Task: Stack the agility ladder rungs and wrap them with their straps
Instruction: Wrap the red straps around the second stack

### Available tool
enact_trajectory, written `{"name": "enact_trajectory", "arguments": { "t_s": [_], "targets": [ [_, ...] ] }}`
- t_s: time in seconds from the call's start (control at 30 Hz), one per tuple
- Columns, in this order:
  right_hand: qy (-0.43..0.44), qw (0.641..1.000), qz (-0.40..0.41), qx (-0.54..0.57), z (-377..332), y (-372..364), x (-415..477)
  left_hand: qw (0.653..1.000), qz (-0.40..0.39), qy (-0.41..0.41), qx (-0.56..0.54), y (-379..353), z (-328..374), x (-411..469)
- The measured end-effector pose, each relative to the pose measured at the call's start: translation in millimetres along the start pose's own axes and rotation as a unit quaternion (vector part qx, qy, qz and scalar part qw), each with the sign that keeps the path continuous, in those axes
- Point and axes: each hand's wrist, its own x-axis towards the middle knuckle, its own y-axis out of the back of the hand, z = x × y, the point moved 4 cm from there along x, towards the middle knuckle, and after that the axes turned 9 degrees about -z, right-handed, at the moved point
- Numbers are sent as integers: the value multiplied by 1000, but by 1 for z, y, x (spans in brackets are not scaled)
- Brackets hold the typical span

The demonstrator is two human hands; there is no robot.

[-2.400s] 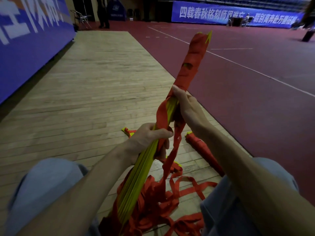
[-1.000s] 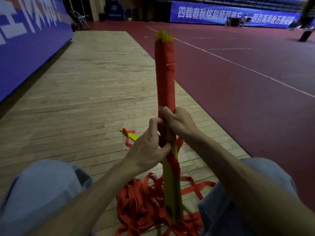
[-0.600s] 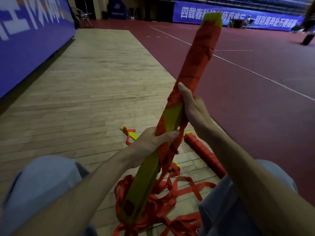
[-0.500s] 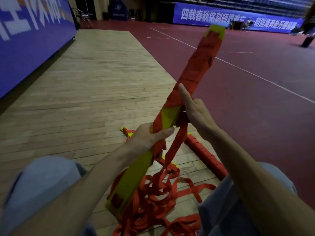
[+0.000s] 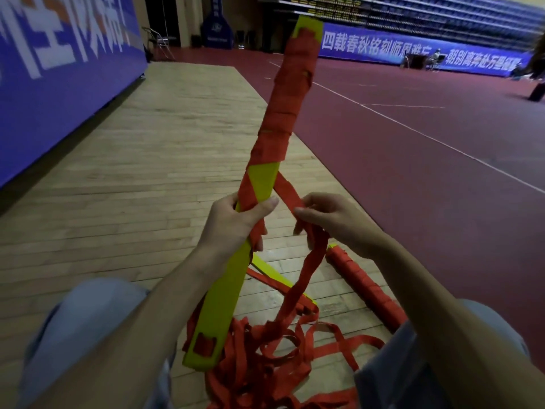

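Observation:
A stack of yellow ladder rungs (image 5: pixel 224 296) stands tilted in front of me, its upper half wound in red strap (image 5: pixel 290 93). My left hand (image 5: pixel 236 222) grips the stack at its middle, just under the wound part. My right hand (image 5: pixel 330 219) holds the free red strap (image 5: pixel 287 190) pulled out to the right of the stack. The strap hangs from that hand into a loose red pile (image 5: pixel 271 358) on the floor between my knees.
A second bundle fully wound in red (image 5: pixel 362 284) lies on the floor by my right knee. A loose yellow rung (image 5: pixel 274 273) lies behind the stack. Wooden floor stretches ahead, dark red court to the right, a blue banner wall (image 5: pixel 59 69) on the left.
The stack has turned more upright. My right hand has come off the stack and drawn the strap out to the right; my left hand has shifted its grip on the middle.

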Motion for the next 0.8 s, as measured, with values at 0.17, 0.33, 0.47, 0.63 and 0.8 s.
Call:
{"name": "enact_trajectory", "arguments": {
  "t_s": [0.17, 0.33, 0.47, 0.63, 0.8],
  "targets": [
    [-11, 998, -37, 47, 0, -11, 6, 997, 45, 3, 56, 3, -8, -2],
    [16, 987, -8, 159, -1, -13, 9, 986, 30, 8, 163, -9, -14, -4],
    [-2, 996, 38, 85, 4, -11, 6, 977, -68, 31, 202, -24, -19, -4],
    [-49, 990, 90, 95, 8, -7, -3, 943, -120, -17, 310, -33, -18, -7],
    [-97, 975, 161, 118, 12, -9, -4, 891, -72, -74, 443, -37, -10, -16]
  ]
}}
